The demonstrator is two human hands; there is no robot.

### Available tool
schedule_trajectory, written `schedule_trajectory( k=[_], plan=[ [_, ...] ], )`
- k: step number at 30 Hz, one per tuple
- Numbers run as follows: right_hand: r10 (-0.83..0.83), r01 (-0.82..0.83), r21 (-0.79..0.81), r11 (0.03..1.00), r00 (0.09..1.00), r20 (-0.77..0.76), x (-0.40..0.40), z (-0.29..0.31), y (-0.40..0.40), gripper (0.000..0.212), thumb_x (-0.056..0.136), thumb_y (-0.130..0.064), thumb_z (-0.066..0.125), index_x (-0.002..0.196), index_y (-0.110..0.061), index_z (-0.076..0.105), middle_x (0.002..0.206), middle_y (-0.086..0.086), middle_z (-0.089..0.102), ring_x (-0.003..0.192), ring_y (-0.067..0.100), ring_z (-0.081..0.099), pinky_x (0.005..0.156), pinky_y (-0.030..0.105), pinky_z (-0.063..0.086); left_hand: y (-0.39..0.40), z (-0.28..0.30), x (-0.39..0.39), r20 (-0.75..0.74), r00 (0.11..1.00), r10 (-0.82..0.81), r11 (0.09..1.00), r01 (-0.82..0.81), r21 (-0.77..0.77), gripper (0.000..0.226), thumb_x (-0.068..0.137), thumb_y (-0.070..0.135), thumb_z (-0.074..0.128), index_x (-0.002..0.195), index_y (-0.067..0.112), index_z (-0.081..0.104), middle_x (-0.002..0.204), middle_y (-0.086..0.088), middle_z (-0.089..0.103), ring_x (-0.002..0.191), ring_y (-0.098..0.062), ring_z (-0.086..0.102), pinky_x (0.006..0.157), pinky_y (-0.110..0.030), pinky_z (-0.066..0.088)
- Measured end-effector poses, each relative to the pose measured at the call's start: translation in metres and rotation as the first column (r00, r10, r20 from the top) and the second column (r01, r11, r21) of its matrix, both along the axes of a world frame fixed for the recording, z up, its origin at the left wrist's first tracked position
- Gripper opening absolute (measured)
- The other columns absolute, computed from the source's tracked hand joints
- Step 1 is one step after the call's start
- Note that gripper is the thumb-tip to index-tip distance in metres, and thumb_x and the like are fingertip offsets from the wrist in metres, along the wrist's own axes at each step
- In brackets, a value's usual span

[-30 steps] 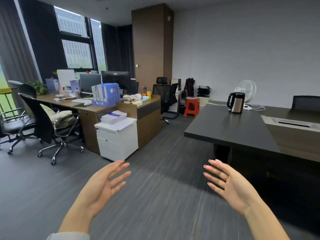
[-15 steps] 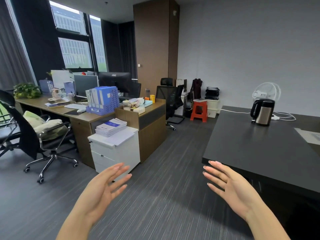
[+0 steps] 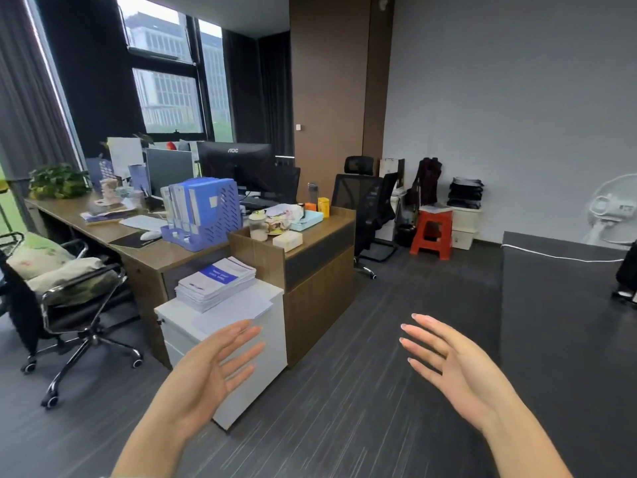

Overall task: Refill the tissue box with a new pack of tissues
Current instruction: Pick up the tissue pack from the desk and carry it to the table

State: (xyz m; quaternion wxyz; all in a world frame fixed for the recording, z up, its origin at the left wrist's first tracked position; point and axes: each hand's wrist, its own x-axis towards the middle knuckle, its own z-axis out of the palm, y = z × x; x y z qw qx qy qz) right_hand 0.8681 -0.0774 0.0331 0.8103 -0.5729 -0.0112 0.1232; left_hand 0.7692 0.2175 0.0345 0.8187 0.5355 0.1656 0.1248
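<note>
Both hands are open and empty, left hand (image 3: pixel 210 370) over a white cabinet (image 3: pixel 193 336), right hand (image 3: pixel 458 370) near a dark table (image 3: pixel 565 305).

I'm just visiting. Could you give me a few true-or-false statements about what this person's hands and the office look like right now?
1. Both hands are empty. True: the left hand and right hand are open, palms facing each other.
2. The red stool stands by the far wall. True.
3. A stack of papers lies on the floor. False: it lies on the white cabinet.
4. The blue file holder is on the dark table. False: it is on the wooden desk.
5. The monitor is lit. False: the side facing the camera is dark.
</note>
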Motion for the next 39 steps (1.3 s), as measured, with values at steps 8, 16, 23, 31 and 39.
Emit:
schedule_trajectory(
  k=[8,16,23,31,39],
  plan=[
    [0.015,-0.017,-0.024,1.0,0.998,-0.069,0.196,-0.028,0.072,0.026,0.094,-0.021,0.053,0.116,-0.013,0.064,0.116,0.011,0.068,0.106,0.028,0.064,0.098,0.047,0.045,0.067,-0.021,0.189,-0.053,0.998,0.039,0.997,-0.043,-0.063,0.032,0.093,0.025,0.053,0.122,0.014,0.062,0.12,-0.006,0.068,0.107,-0.027,0.064,0.08,-0.037,0.05],
    [0.034,-0.036,-0.022,0.999,0.996,-0.081,0.41,-0.029,0.182,0.023,0.093,-0.022,0.053,0.11,-0.014,0.067,0.113,0.011,0.07,0.106,0.027,0.063,0.099,0.046,0.044,0.181,-0.035,0.394,-0.084,0.995,0.05,0.994,-0.057,-0.091,0.031,0.096,0.028,0.051,0.121,0.015,0.064,0.096,0.002,0.08,0.094,-0.021,0.072,0.071,-0.035,0.055],
    [0.076,-0.079,-0.029,0.996,0.991,-0.114,0.563,-0.029,0.256,0.023,0.093,-0.021,0.054,0.11,-0.014,0.068,0.11,0.01,0.072,0.105,0.027,0.065,0.097,0.045,0.046,0.246,-0.04,0.544,-0.122,0.991,0.056,0.992,-0.069,-0.102,0.036,0.097,0.029,0.047,0.128,0.015,0.058,0.12,-0.001,0.069,0.107,-0.023,0.065,0.08,-0.035,0.051],
    [0.212,-0.228,-0.063,0.972,0.957,-0.195,0.754,-0.076,0.354,0.025,0.093,-0.023,0.052,0.113,-0.015,0.065,0.111,0.009,0.07,0.105,0.025,0.064,0.096,0.042,0.045,0.302,-0.087,0.713,-0.212,0.969,0.123,0.978,-0.155,-0.143,0.023,0.09,0.028,0.058,0.106,0.016,0.069,0.097,-0.002,0.08,0.106,-0.025,0.067,0.089,-0.04,0.049],
    [0.344,-0.405,-0.18,0.896,0.891,-0.296,0.926,-0.121,0.469,0.031,0.093,-0.022,0.055,0.123,-0.011,0.058,0.117,0.01,0.065,0.11,0.024,0.059,0.098,0.039,0.043,0.342,-0.143,0.861,-0.339,0.886,0.317,0.909,-0.386,-0.158,0.038,0.098,0.019,0.049,0.135,0.011,0.049,0.141,-0.011,0.054,0.131,-0.027,0.048,0.106,-0.039,0.037]
  ],
)
